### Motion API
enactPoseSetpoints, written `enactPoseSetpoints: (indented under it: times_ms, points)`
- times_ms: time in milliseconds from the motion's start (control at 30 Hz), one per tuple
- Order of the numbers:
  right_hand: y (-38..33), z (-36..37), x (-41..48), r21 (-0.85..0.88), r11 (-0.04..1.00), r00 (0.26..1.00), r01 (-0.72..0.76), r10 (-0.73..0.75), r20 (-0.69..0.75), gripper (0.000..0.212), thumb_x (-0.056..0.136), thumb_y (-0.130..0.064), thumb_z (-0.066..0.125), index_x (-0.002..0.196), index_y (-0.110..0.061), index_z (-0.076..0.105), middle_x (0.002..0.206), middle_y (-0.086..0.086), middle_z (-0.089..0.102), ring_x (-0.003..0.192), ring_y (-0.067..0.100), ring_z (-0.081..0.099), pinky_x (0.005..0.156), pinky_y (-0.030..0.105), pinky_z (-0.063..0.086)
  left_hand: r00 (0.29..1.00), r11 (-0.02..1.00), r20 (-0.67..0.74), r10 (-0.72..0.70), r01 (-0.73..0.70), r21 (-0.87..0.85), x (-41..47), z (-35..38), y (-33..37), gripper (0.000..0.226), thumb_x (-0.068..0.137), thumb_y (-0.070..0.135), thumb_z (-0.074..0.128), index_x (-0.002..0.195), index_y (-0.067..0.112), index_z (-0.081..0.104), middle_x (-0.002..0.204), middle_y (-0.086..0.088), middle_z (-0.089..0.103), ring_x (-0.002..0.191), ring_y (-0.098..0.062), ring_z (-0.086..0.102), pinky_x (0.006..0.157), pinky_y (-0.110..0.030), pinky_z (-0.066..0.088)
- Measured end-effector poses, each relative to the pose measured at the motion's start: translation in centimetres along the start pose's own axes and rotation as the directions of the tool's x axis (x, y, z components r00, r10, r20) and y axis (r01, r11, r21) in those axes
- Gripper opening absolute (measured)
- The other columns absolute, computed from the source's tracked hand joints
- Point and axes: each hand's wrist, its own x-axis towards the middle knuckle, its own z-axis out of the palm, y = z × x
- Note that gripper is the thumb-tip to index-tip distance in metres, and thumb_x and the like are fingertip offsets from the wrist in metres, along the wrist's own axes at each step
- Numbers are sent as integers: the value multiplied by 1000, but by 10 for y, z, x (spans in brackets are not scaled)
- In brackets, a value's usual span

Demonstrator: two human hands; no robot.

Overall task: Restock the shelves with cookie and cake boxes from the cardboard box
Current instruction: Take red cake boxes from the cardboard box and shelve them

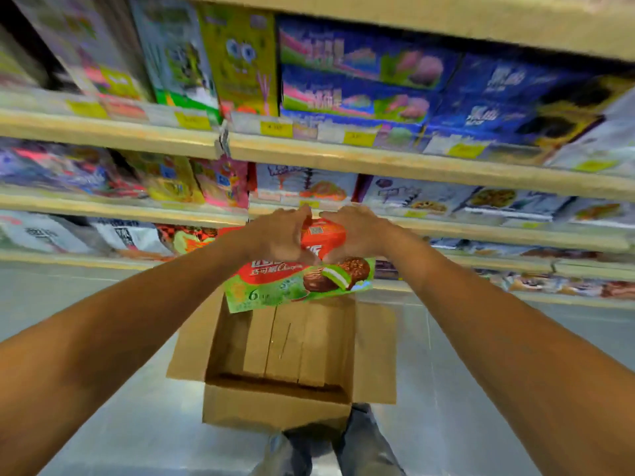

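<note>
Head view: left hand (280, 237) and right hand (357, 235) clasp a cake box (302, 281) from either side, both equally near; its long axis runs left to right, held above the open cardboard box (275, 403), just short of the far shelf (481, 231); green-and-red carton, chocolate pie pictured.

Red-green cake boxes (299, 269) held above open, empty cardboard box (285, 359)
</note>
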Motion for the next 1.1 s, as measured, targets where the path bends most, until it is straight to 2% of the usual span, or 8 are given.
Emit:
enactPoseSetpoints:
  times_ms: [100,200,300,533,667,767,933,1100]
  points:
    - [-18,-63,-41,-90,996,998,-7,2,-56,80,75,-44,74,143,-27,34,134,9,48,126,29,42,105,37,34,998,997,-38,57,-55,49,-18,-60,48,71,72,45,75,125,17,37,117,-4,57,107,-26,55,75,-27,36]
    - [-37,-120,-86,-193,981,990,-28,1,-142,83,71,-51,74,142,-29,36,130,4,56,119,28,52,94,37,44,992,988,-88,93,-81,132,-40,-115,86,68,68,54,73,117,20,40,114,-3,58,103,-25,57,79,-33,46]
    - [-51,-168,-125,-318,946,973,-72,-3,-229,85,71,-59,69,143,-32,33,130,0,55,119,26,53,85,35,42,985,976,-104,138,-117,184,-59,-163,114,72,71,56,70,125,19,39,122,-4,55,107,-24,55,88,-36,47]
    - [-80,-278,-229,-361,925,880,-117,-72,-470,76,70,-58,69,138,-36,43,131,-4,58,119,24,55,88,34,45,911,889,-238,338,-226,399,-108,-283,203,71,77,56,65,134,21,40,128,-3,51,118,-22,51,96,-31,41]
    - [-94,-330,-285,-296,952,809,-80,-112,-578,68,75,-53,70,135,-31,47,128,-1,61,117,23,56,94,37,46,856,871,-334,395,-234,431,-134,-340,254,65,82,47,64,135,19,41,131,-5,52,118,-24,53,96,-31,42]
    - [-97,-363,-322,-348,929,740,-127,-145,-657,65,79,-53,65,137,-32,45,128,0,60,117,23,56,96,40,45,810,859,-377,449,-276,430,-150,-376,288,60,83,44,65,134,20,43,129,-3,56,113,-22,56,92,-29,44]
    - [-87,-406,-370,-412,885,593,-216,-216,-775,67,81,-60,58,139,-31,42,132,-1,58,119,23,54,88,32,42,744,761,-420,520,-180,623,-164,-420,337,82,80,55,62,145,17,29,145,-7,41,132,-25,40,110,-36,34]
    - [-57,-435,-413,-359,889,517,-286,-172,-839,66,80,-62,56,139,-36,40,129,-6,58,119,20,54,85,35,43,740,753,-465,486,-84,653,-168,-457,371,96,69,68,63,146,29,21,139,-1,41,129,-22,42,105,-46,40]
